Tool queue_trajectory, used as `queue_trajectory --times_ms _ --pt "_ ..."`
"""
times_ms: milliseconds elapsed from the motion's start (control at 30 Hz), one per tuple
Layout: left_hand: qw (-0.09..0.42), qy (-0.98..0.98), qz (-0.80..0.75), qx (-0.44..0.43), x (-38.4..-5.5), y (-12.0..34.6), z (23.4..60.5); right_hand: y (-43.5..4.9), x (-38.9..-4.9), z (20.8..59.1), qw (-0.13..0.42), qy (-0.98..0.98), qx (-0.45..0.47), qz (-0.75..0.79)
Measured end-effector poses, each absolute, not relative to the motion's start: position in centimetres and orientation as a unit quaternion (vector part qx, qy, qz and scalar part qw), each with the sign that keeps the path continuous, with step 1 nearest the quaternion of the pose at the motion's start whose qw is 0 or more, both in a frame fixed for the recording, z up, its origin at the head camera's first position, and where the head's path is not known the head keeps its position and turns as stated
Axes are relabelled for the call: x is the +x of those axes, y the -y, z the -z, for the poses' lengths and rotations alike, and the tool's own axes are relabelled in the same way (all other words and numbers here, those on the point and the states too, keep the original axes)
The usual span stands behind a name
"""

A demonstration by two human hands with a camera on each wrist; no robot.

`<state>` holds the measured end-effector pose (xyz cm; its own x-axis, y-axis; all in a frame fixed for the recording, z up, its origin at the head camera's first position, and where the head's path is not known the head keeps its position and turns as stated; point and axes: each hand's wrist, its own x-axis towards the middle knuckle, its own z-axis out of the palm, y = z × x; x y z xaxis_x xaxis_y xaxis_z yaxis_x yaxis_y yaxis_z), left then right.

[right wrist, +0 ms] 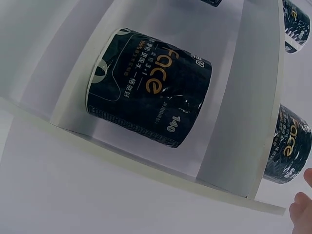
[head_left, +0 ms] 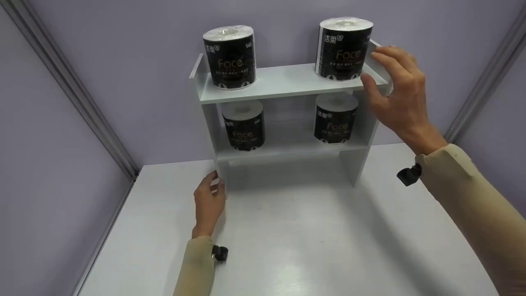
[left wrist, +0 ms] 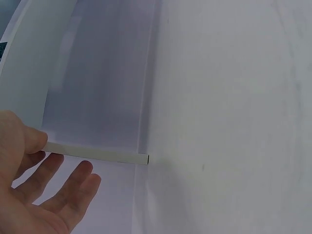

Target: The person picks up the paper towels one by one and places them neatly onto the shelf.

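A white two-tier shelf [head_left: 287, 80] stands against the back wall. Its upper board carries two black-wrapped toilet paper rolls, one at the left [head_left: 231, 63] and one at the right [head_left: 346, 53]. Two matching rolls, left [head_left: 246, 131] and right [head_left: 335, 125], stand upright on the lower board. My left hand [head_left: 209, 201] pinches the front edge of the shelf's left side panel [left wrist: 102, 153] low down, thumb on one side and fingers on the other. Beside the upper right roll is my right hand [head_left: 404, 92], fingers spread and holding nothing; only its fingertips [right wrist: 301, 209] show in the right wrist view.
The shelf rests on a white table [head_left: 279, 238], with bare tabletop in front. A pale purple wall [head_left: 156, 74] rises behind it, and metal corner posts [head_left: 82, 98] flank both sides. Small raised end pieces [head_left: 198, 68] border the upper board.
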<state>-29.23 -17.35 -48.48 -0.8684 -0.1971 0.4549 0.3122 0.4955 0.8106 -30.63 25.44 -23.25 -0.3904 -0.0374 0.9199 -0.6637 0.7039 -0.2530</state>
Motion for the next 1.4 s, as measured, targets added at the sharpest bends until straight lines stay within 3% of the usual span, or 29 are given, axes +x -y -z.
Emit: queue_trajectory --times_ms 633,900,1400 --pt "0.221 0.855 0.468 -0.048 -28.8 17.6 46.6 -26.1 -28.6 26.2 0.512 0.77 0.209 -0.32" --pt "0.199 0.88 0.427 -0.058 -28.3 18.2 46.0 -27.4 -28.4 30.3 0.506 0.778 0.203 -0.312" --pt "0.233 0.909 0.338 -0.069 -27.7 18.5 45.4 -29.8 -27.3 38.6 0.501 0.783 0.173 -0.327"
